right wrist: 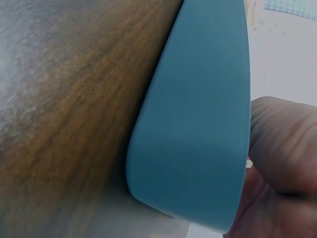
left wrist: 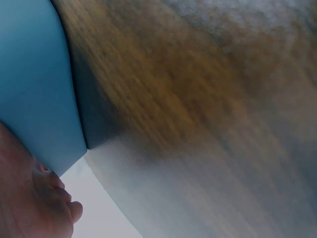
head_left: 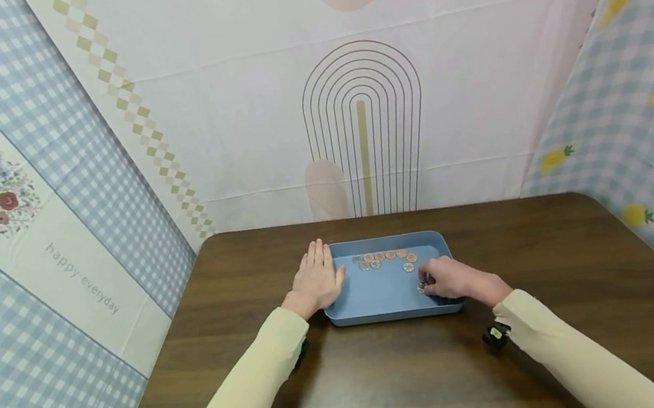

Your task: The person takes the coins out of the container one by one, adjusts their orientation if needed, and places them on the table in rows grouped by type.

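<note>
Left hand (head_left: 315, 279) flat against blue tray (head_left: 377, 294); right hand (head_left: 447, 278) pinched coin (head_left: 421, 286). Backdrop printed "happy everyday" (head_left: 81, 279).

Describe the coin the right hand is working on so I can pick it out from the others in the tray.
On the brown table sits a blue tray. A curved row of coins lies along its far side; the right hand reaches in near the right wall. The coin at its fingertips is the one: it lies alone, nearer the person than the row.

Shallow blue tray (head_left: 377, 294) flat on the table — small round coins (head_left: 381, 258) curve along its far side.
</note>
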